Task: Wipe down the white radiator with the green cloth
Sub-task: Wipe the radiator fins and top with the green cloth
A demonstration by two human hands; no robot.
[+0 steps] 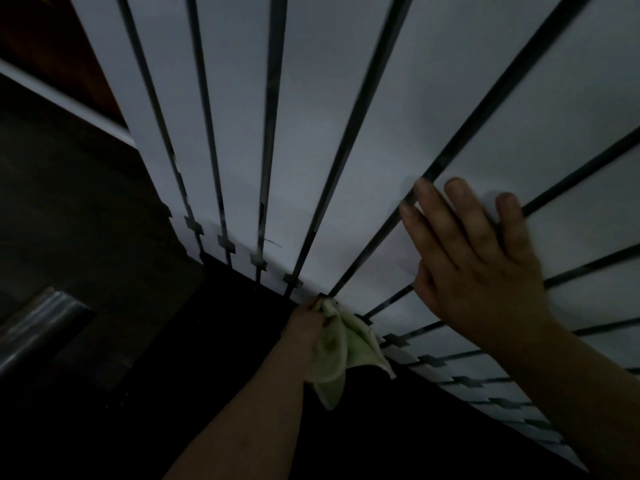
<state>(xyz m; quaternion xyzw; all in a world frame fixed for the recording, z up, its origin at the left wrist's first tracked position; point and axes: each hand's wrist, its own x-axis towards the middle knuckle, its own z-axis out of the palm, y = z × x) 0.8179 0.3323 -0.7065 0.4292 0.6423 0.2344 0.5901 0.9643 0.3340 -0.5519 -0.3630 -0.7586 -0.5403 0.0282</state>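
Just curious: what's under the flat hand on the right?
The right hand lies flat on the white radiator, across slats and dark gaps; the surface beneath the palm is hidden.

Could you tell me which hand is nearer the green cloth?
Left. The left hand grips the green cloth; the right hand rests flat on the radiator above it.

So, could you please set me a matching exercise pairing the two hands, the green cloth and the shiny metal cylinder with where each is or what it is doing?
Things:
1. left hand
2. right hand
3. pale green cloth
4. shiny metal cylinder

Places or states:
a. lies in the dark at lower left
b. rests flat on the white slatted radiator, fingers straight
c. hangs bunched at the radiator's bottom edge
d. grips the cloth

Pairs: 1-d; 2-b; 3-c; 4-a
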